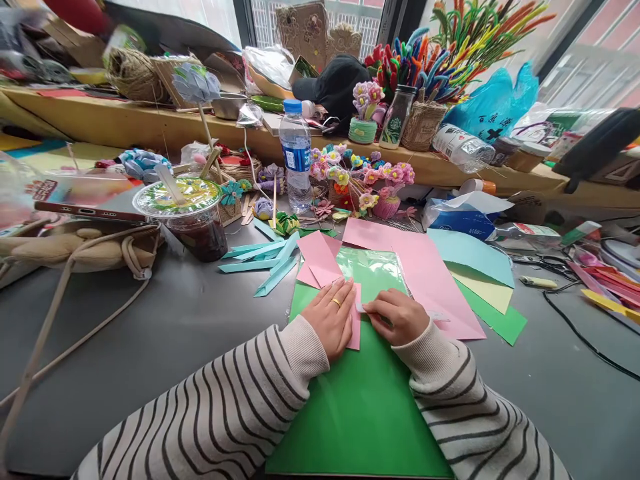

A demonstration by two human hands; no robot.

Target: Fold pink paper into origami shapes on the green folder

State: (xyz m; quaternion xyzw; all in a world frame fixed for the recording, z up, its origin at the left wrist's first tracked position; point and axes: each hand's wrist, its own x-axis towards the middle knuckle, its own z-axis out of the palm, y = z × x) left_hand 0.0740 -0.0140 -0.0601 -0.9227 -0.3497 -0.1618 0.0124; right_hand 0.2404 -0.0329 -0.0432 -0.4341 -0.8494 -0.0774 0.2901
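Plastic cup [193,220] of dark drink, lidded.

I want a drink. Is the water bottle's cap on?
On. The water bottle stands upright with its blue cap on top.

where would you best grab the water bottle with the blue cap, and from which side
Judging by its pose, grip the water bottle around its labelled middle, coming from the front, the near side. It stands upright, and paper flowers crowd its right while the shelf edge sits behind it.
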